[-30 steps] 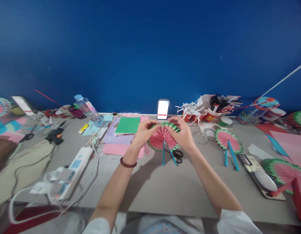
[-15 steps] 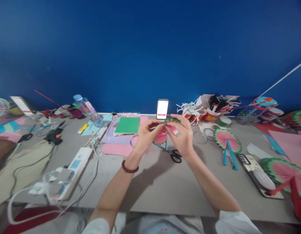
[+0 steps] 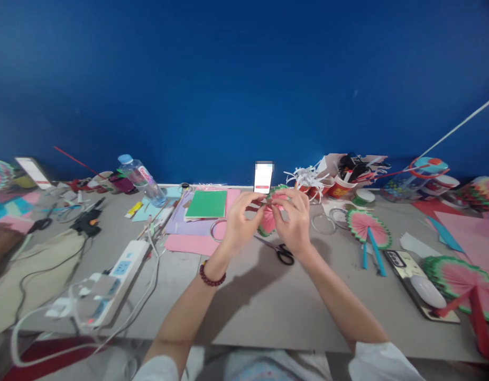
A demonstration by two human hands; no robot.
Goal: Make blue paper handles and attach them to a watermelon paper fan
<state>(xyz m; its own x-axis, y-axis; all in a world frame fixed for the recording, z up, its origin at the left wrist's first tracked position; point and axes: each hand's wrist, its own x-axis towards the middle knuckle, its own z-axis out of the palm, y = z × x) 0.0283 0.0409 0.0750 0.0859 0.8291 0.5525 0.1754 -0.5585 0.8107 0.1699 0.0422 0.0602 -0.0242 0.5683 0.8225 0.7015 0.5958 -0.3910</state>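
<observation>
A pleated paper fan (image 3: 267, 223), pink with a green zigzag edge, is held up over the table between my two hands. My left hand (image 3: 243, 221) has its thumb and fingers closed at the fan's left side. On the other side my right hand (image 3: 294, 219) pinches the fan, with part of it hidden behind the fingers. Black-handled scissors (image 3: 284, 254) lie on the table just below the hands. A lit phone (image 3: 263, 178) leans against the wall behind them.
Finished fans (image 3: 369, 229) lie at the right, near a phone with a white mouse (image 3: 427, 291) on it. A power strip (image 3: 123, 275) with cables, a bottle (image 3: 143, 179) and green paper (image 3: 206, 203) are at left. Cups of tools (image 3: 341, 186) stand behind. Another person's hand (image 3: 4, 241) shows far left.
The fan has turned between my hands, and its blue stick no longer shows below it. My left hand has rotated slightly; my right hand has shifted a little left.
</observation>
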